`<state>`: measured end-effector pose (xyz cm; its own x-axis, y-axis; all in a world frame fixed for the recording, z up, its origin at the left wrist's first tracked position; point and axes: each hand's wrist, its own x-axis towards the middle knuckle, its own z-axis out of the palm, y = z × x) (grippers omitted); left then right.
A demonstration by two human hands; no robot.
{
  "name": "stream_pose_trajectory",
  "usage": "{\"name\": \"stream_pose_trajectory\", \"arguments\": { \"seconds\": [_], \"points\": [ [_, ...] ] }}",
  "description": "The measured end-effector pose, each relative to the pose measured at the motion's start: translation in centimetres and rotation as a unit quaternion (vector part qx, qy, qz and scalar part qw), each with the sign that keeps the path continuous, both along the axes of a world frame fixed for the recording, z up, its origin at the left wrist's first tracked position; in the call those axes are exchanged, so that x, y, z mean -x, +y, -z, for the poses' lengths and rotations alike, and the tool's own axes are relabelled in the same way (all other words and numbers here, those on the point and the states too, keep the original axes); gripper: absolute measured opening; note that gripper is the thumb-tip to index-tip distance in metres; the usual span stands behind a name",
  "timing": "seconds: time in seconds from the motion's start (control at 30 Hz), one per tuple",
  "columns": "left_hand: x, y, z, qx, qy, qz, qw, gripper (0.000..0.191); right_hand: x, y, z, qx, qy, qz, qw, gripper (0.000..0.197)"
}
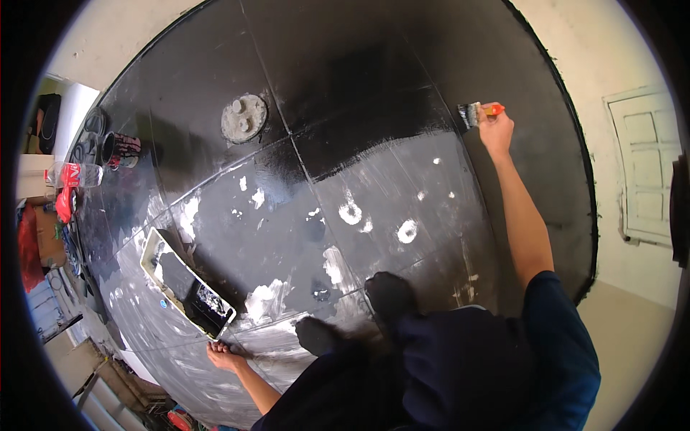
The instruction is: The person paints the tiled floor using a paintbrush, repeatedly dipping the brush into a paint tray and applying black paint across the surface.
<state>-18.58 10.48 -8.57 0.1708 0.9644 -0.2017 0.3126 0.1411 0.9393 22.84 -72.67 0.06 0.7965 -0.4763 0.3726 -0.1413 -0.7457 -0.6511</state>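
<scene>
My right hand grips the orange-and-yellow handle of a flat paintbrush, its bristles loaded with black paint and close to the dark floor surface near the right. At the lower left, a long pale plastic tray holds black paint at its near end. My left hand is at that near end with its fingers curled. Whether they grip the tray's rim or only rest beside it is unclear. Between the hands, the tiled floor has a wet black coat beyond a ragged edge and grey tile with white patches nearer me.
A round grey disc with knobs rests on the coated floor. To the left are a paint-streaked can, a plastic bottle and assorted clutter. My dark-covered feet stand on the grey part. A pale wall with a panelled door bounds the right.
</scene>
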Motion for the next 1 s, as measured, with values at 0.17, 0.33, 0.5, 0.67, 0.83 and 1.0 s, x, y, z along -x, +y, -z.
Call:
{"name": "stream_pose_trajectory", "arguments": {
  "seconds": [0.17, 0.33, 0.5, 0.67, 0.83, 1.0],
  "points": [
    [0.3, 0.4, 0.6, -0.034, 0.017, -0.001, 0.999, 0.037, 0.1, 15.6, -1.6, 0.077, 0.033, -0.097, 0.992, 0.007],
    [0.4, 0.3, 0.6, -0.049, 0.019, -0.015, 0.999, 0.035, 4.4, 35.3, -0.9, -0.178, 0.031, -0.358, 0.916, 0.008],
    [0.6, 1.0, 0.7, 0.017, -0.025, -0.020, 0.999, 0.037, 5.3, 40.5, 0.1, -0.311, 0.011, -0.411, 0.857, 0.017],
    [2.1, 2.0, 0.0, 0.070, -0.059, 0.004, 0.996, 0.036, -1.0, 22.1, 0.3, -0.228, 0.052, -0.234, 0.944, 0.020],
    [-0.2, 0.5, 0.5, 0.043, -0.034, -0.032, 0.998, 0.039, -6.0, -1.9, 0.6, -0.087, 0.010, 0.011, 0.996, 0.016],
    [1.6, 1.4, 0.2, 0.017, -0.020, -0.024, 0.999, 0.038, -7.0, 13.9, -1.0, 0.112, 0.006, -0.101, 0.989, 0.005]
  ]
}}
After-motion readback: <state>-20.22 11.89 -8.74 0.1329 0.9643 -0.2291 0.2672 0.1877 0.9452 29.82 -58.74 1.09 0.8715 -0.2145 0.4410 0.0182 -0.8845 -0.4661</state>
